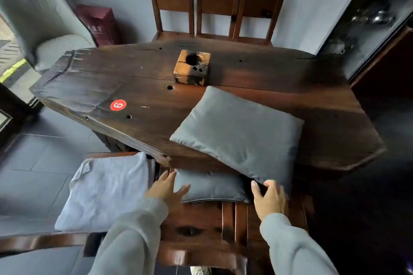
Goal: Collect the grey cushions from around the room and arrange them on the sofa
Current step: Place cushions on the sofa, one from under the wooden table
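A grey cushion [241, 134] lies tilted on the near edge of the dark wooden table [138, 87], its lower corner hanging over the edge. My right hand [269, 200] pinches that lower corner. A second grey cushion [210, 185] rests on the wooden chair seat [201, 219] below the table edge. My left hand [166, 191] lies with spread fingers on this cushion's left end. A paler grey cushion [105, 192] sits on the chair to the left.
A wooden block holder [192, 67] stands mid-table, and a red round sticker [118, 105] lies left of it. Three wooden chairs [216, 13] line the far wall. A grey armchair [40, 18] is far left, a dark glass cabinet [375, 20] right.
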The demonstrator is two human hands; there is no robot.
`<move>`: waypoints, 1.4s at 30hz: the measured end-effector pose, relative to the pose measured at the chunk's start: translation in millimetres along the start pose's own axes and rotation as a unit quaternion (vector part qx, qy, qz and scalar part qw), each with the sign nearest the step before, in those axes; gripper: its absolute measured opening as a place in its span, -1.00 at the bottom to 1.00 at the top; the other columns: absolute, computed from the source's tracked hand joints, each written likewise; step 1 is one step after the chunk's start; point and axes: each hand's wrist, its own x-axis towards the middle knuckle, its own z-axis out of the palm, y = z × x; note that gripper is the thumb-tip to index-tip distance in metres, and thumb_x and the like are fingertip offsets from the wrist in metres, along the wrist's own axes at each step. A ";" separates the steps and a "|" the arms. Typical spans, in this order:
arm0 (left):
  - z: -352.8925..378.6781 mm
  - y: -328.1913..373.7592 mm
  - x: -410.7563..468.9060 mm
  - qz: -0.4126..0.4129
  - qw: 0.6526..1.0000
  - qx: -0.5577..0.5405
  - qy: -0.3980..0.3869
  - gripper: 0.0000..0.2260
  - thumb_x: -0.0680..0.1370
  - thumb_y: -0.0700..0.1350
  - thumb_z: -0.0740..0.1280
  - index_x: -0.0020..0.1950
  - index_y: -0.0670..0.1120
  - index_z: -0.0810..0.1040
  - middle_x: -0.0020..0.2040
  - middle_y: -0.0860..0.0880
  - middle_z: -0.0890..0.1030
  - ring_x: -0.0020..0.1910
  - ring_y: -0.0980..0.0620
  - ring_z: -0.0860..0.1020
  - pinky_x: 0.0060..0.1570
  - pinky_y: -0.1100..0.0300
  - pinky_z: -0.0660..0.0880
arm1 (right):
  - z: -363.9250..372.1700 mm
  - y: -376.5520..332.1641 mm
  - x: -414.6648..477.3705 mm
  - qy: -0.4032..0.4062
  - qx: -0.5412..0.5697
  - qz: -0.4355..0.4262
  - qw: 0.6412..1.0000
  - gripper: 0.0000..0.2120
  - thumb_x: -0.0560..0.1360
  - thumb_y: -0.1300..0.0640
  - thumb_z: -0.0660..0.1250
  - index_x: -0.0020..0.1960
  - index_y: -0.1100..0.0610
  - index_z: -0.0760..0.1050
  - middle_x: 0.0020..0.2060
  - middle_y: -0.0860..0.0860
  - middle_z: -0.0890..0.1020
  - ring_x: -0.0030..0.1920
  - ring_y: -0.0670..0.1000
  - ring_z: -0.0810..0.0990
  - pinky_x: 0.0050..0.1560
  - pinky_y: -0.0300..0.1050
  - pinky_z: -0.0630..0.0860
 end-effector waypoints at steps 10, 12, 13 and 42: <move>-57.6 77.4 198.2 0.001 0.997 0.061 0.051 -0.34 0.56 0.39 0.16 0.58 0.11 0.22 0.62 -0.06 0.20 0.57 -0.15 0.21 0.40 -0.23 0.29 | -30.6 14.0 163.2 -0.043 0.082 0.127 0.987 -0.11 0.63 -0.25 0.29 0.74 0.15 -0.02 0.61 0.30 0.33 0.56 0.36 0.34 0.54 0.19 0.25; -58.7 81.0 223.5 -0.003 0.999 0.039 0.033 -0.37 0.56 0.37 0.20 0.52 0.06 0.29 0.51 -0.07 0.35 0.48 -0.20 0.35 0.37 -0.21 0.35 | -26.6 17.2 179.1 -0.059 0.116 0.134 0.982 -0.07 0.62 -0.27 0.30 0.74 0.15 -0.06 0.62 0.26 0.32 0.56 0.34 0.35 0.55 0.18 0.26; -57.1 83.3 234.3 0.001 1.000 0.014 0.022 -0.36 0.56 0.35 0.22 0.53 0.02 0.30 0.49 -0.09 0.38 0.45 -0.21 0.39 0.38 -0.17 0.36 | -25.3 19.7 186.6 -0.061 0.131 0.141 0.979 -0.03 0.59 -0.28 0.34 0.74 0.14 -0.07 0.63 0.25 0.31 0.57 0.33 0.35 0.56 0.17 0.26; -266.1 -254.4 -206.4 -0.103 0.766 -0.508 0.380 -0.56 0.28 -0.01 0.60 0.13 -0.07 0.68 -0.12 0.07 0.77 -0.08 -0.01 0.70 -0.06 0.22 0.62 | 18.4 -312.5 -80.2 -0.369 0.358 -0.103 0.852 0.19 0.10 -0.25 0.70 0.56 0.24 0.34 0.43 0.14 0.57 0.40 0.20 0.58 0.45 0.22 0.50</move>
